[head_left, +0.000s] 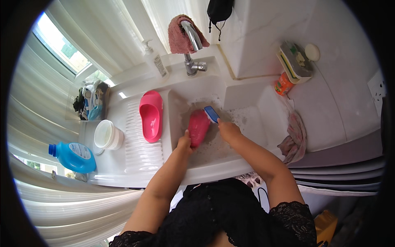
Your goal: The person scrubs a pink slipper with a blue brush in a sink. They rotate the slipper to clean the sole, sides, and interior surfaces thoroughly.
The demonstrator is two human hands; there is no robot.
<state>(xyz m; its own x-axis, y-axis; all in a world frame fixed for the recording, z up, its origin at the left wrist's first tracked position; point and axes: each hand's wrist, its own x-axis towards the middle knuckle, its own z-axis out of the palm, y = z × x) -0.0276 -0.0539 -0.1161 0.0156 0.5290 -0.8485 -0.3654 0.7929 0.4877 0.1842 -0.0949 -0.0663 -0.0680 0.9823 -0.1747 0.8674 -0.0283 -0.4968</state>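
Observation:
My left hand (186, 142) grips the near end of a pink slipper (199, 126), held over the soapy water in the white sink (242, 152). In my right hand (228, 131) is a blue scrub brush (211, 114), its head against the slipper's far right edge. White bristles or foam show under the brush. A second pink slipper (151, 117) lies upright on the ribbed washboard to the left of the basin. The fingers under the held slipper are partly hidden.
A faucet (191, 41) draped with a reddish cloth stands behind the basin, beside a pump bottle (155, 61). On the left are a white tub (108, 135), a blue detergent bottle (74, 157) and a clear box (91, 101). A rag (295, 136) hangs at the right edge.

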